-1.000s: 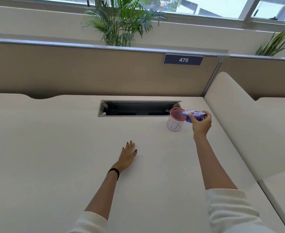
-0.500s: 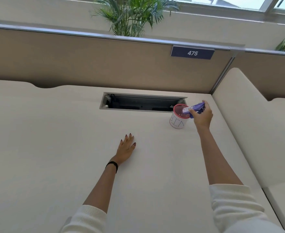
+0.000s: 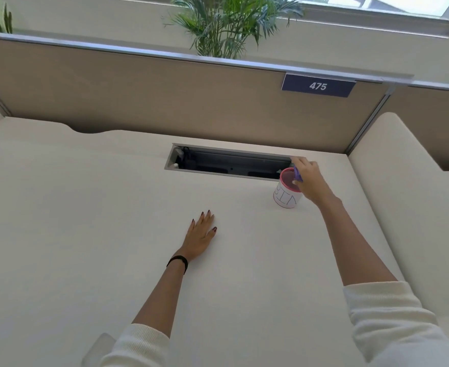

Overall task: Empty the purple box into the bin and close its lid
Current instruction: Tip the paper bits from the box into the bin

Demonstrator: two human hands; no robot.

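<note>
A small white bin (image 3: 285,198) with a pink rim and the letters BIN on its side stands on the desk at the far right. Directly over its rim my right hand (image 3: 310,182) grips the purple box (image 3: 298,175), tipped steeply toward the bin's mouth. Only a sliver of the box shows past my fingers, so its lid and contents are hidden. My left hand (image 3: 201,235) lies flat on the desk, palm down, fingers together, holding nothing, well to the left of the bin.
A recessed cable slot (image 3: 228,165) opens in the desk (image 3: 85,234) just behind the bin. A tan partition (image 3: 165,102) with a 475 sign (image 3: 318,86) closes the back. A cream divider (image 3: 403,194) rises on the right. A potted palm (image 3: 226,25) stands beyond.
My right hand has rolled the purple box from nearly level to steeply tipped over the bin's mouth. The camera has tilted down. My left hand has stayed flat on the desk.
</note>
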